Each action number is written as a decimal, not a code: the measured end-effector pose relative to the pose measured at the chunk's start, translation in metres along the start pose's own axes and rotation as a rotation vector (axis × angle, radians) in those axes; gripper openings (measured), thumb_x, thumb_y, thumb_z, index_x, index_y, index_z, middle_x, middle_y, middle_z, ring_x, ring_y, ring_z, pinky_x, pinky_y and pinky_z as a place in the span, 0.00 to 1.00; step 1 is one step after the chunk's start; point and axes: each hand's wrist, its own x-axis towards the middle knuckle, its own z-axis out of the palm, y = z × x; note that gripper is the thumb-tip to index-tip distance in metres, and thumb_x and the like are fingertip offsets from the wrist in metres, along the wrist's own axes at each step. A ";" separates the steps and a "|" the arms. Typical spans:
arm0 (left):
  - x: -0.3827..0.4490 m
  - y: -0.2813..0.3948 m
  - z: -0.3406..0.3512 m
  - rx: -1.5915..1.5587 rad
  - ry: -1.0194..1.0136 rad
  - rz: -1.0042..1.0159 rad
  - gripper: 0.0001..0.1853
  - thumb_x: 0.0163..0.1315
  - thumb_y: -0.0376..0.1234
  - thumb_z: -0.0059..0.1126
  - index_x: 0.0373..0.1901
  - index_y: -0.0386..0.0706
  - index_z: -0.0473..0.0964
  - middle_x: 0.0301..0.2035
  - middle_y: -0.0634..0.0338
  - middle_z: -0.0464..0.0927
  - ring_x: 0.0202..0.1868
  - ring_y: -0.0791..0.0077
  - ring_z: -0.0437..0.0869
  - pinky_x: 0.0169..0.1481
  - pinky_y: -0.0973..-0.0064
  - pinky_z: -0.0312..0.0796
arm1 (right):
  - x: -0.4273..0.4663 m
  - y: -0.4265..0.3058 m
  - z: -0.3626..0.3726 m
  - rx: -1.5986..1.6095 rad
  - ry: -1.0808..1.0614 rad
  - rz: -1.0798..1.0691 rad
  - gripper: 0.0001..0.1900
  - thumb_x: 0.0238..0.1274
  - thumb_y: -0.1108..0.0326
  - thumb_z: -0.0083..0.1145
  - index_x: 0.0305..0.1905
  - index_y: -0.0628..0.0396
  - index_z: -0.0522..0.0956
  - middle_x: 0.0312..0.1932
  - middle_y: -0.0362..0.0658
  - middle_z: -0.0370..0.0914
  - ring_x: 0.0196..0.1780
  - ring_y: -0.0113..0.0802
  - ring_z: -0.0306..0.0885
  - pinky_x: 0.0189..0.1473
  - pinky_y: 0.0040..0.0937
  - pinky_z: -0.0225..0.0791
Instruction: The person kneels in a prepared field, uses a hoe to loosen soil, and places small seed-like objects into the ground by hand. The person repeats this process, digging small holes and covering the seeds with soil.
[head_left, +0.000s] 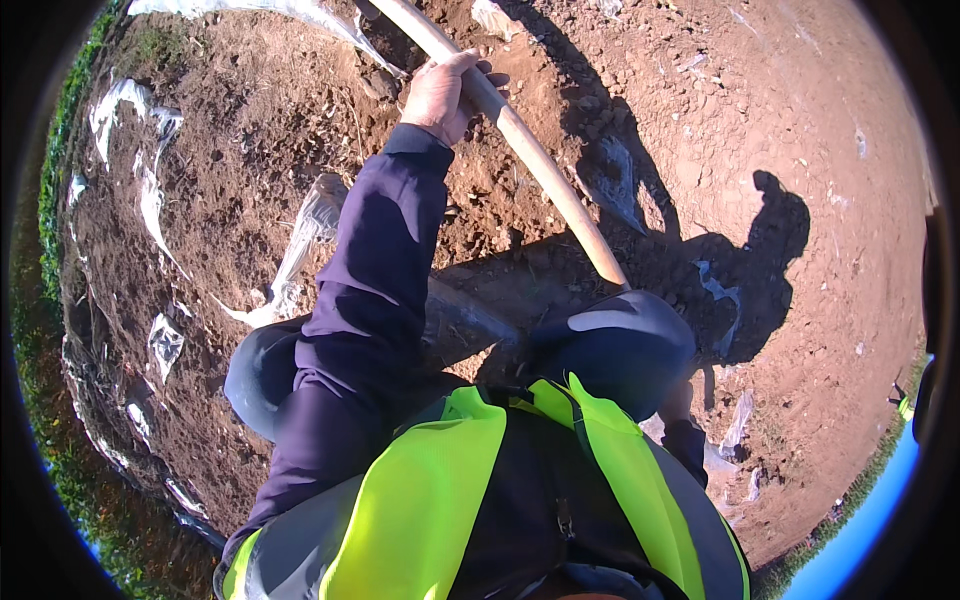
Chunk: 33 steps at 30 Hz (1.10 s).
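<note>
My left hand (442, 94) is wrapped around a long wooden tool handle (544, 169). The handle slants across the upper middle of the view. One end runs out at the top edge, so any tool head is out of sight; the other reaches down to my bent right knee (619, 337). Low beside that knee, my right hand (677, 401) shows only in part, and its fingers are hidden behind the leg. Below the handle, loose clods of brown soil (487, 210) lie in front of me. A crumpled strip of whitish plastic film (319, 214) rests on the soil left of my forearm.
More torn plastic film (150, 202) is scattered on the left, and a piece (619, 180) lies partly buried in shadow. Smoother bare soil (787, 135) spans the right. Green plants (56, 187) border the field. Far right, a person in a bright vest (905, 407) is visible.
</note>
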 end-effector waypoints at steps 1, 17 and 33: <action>0.005 0.004 -0.003 0.025 0.016 0.004 0.13 0.67 0.33 0.52 0.44 0.34 0.64 0.36 0.50 0.73 0.39 0.54 0.82 0.47 0.47 0.77 | 0.021 -0.009 0.005 0.016 0.000 -0.053 0.17 0.49 0.56 0.66 0.41 0.54 0.80 0.28 0.53 0.81 0.34 0.56 0.80 0.33 0.45 0.73; -0.048 -0.216 -0.013 0.085 0.111 -0.249 0.12 0.66 0.40 0.54 0.38 0.42 0.65 0.26 0.55 0.75 0.27 0.57 0.84 0.30 0.52 0.80 | -0.066 -0.050 -0.036 -0.164 0.059 0.242 0.14 0.44 0.57 0.69 0.29 0.55 0.78 0.24 0.53 0.79 0.31 0.55 0.79 0.34 0.49 0.71; -0.033 -0.099 0.026 0.047 0.238 0.044 0.08 0.57 0.30 0.55 0.31 0.37 0.67 0.20 0.56 0.73 0.18 0.64 0.79 0.25 0.65 0.77 | 0.021 -0.004 0.053 -0.044 0.127 0.019 0.17 0.50 0.48 0.64 0.34 0.52 0.82 0.26 0.54 0.80 0.32 0.56 0.80 0.35 0.50 0.73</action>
